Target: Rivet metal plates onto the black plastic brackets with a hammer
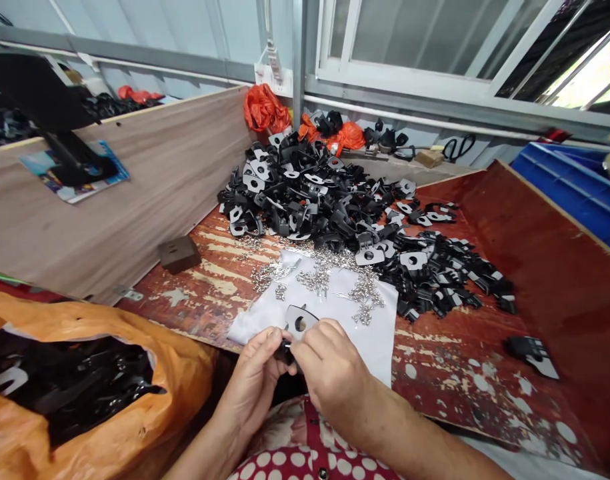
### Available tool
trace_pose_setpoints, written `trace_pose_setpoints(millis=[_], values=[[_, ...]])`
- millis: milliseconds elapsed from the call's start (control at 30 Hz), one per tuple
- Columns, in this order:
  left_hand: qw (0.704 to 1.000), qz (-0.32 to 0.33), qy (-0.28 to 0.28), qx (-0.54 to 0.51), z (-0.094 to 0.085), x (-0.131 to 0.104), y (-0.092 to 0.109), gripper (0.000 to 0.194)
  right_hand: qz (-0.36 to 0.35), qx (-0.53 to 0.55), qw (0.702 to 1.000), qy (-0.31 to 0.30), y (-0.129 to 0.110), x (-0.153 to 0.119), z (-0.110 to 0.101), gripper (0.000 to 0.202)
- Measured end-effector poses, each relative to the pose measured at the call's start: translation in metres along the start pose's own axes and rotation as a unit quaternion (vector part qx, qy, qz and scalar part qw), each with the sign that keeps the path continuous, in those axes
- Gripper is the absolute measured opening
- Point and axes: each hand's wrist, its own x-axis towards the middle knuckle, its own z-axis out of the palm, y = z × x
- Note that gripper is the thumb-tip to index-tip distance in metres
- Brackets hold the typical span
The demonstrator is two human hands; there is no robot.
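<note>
Close to my body, above the front edge of the table, both hands are closed on one black plastic part with a flat grey plate (301, 321) that has a round hole. My left hand (259, 363) pinches its dark lower end between thumb and fingers. From the other side my right hand (332, 360) grips it, and its curled fingers hide much of the part. Beneath the hands lies a white cloth (379, 347) with small silvery metal pieces (317, 277) scattered over its far half. I cannot make out whether a metal piece is between my fingers.
A large heap of similar black parts (305, 187) covers the back of the table, with smaller black pieces (445, 273) at right. A brown block (179, 255) sits left. An orange bag (179, 360) holds black parts. Wooden boards (185, 153) wall the table; a blue crate (575, 187) stands right.
</note>
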Motion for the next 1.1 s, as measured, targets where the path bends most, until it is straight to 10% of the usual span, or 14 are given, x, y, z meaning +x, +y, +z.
trace_pose_setpoints(millis=[333, 533, 700, 867, 1100], values=[[0.995, 0.014, 0.082, -0.06, 0.009, -0.003, -0.01, 0.036, -0.143, -0.125, 0.981, 0.045, -0.016, 0.007, 0.014, 0.031], [0.999, -0.01, 0.052, -0.009, -0.002, -0.022, -0.007, 0.036, -0.08, -0.011, 0.996, 0.04, -0.014, -0.007, 0.017, 0.03], [0.97, 0.124, 0.037, 0.207, -0.03, -0.049, -0.009, 0.044, -0.008, 0.158, 0.986, 0.057, -0.015, -0.029, 0.018, 0.023], [0.913, 0.108, 0.097, 0.381, -0.066, -0.069, 0.006, 0.041, 0.042, 0.169, 0.978, -0.114, 0.015, -0.062, -0.002, 0.024], [0.924, 0.076, 0.133, 0.349, -0.07, -0.048, 0.011, 0.039, 0.21, -0.079, 0.948, -0.227, 0.049, -0.109, -0.014, 0.019]])
